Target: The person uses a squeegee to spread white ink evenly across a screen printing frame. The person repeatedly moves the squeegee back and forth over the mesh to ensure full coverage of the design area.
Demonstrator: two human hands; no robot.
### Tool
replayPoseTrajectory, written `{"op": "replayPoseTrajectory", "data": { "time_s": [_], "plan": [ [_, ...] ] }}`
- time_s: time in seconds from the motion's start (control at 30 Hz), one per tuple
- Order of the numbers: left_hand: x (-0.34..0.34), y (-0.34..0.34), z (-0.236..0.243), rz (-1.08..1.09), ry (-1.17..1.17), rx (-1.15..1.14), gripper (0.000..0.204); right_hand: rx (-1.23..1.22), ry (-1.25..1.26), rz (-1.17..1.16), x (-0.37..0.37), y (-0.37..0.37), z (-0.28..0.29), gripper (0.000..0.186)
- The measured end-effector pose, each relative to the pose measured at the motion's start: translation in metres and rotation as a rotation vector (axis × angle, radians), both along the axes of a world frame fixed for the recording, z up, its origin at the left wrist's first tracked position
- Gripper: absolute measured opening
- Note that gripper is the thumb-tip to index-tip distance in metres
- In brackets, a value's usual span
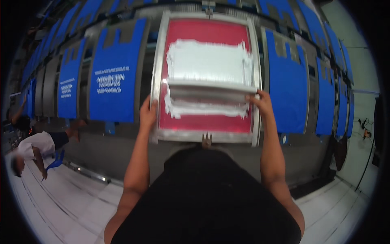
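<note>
In front of me is a screen printing frame with pale metal rails and red mesh. White ink is spread thickly over the mesh, with ragged edges. A long squeegee lies across the screen, in the lower part of the ink. My right hand is closed on the squeegee's right end, beside the right rail. At the left rail, my left hand grips the frame, its fingers partly hidden. What lies under the screen is hidden.
Blue fabric pieces with cut-out handle slots lie on boards to both sides; two left pieces bear white print. A metal clamp sits at the frame's near edge. Another person in a white top stands at far left, near the boards.
</note>
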State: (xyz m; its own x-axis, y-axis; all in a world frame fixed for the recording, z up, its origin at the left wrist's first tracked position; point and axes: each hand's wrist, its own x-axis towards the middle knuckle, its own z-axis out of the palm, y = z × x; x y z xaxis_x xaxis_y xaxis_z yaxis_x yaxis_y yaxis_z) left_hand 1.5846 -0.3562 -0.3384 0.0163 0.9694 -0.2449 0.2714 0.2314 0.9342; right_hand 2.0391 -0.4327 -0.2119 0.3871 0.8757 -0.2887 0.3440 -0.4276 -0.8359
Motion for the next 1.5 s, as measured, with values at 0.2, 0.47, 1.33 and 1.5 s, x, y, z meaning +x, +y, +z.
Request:
{"op": "replayPoseTrajectory", "data": {
  "time_s": [0.2, 0.47, 1.33, 1.5],
  "plan": [
    [0.019, -0.005, 0.027, 0.076, -0.031, -0.084, 0.047, 0.091, 0.16, 0.051, 0.002, -0.003, -0.013, 0.033],
    [0.017, -0.005, 0.009, 0.041, -0.111, -0.056, 0.05, 0.072, 0.203, 0.032, 0.003, -0.013, -0.017, 0.034],
    [0.126, 0.14, 0.079, -0.563, 0.684, 0.721, 0.041, 0.24, -1.136, 0.584, -0.027, 0.117, 0.004, 0.034],
    [0.108, 0.074, 0.078, -0.627, 0.677, 0.732, 0.038, 0.058, -1.058, 0.649, -0.048, 0.053, -0.004, 0.038]
  ]
}}
